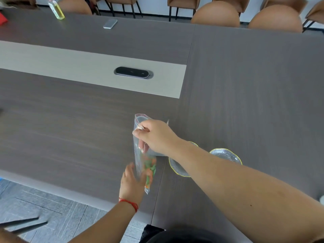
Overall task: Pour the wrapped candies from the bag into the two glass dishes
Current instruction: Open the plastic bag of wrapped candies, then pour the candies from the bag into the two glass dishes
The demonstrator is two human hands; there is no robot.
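A clear plastic zip bag (138, 155) stands upright above the table, its mouth at the top. Orange and green wrapped candies (150, 170) lie in its lower part. My right hand (155, 135) pinches the bag near its top edge. My left hand (132, 183), with a red string at the wrist, holds the bag's lower end. Two gold-rimmed glass dishes sit to the right of the bag: the nearer dish (176, 168) is partly hidden by my right forearm, the other dish (226, 155) lies beyond the arm.
The grey wooden table (245, 85) has a pale strip with a black cable port (133, 72). A phone (110, 24) and a bottle of yellow liquid (56, 9) lie far left at the back. Brown chairs (215, 14) line the far side. The table's edge runs near my left wrist.
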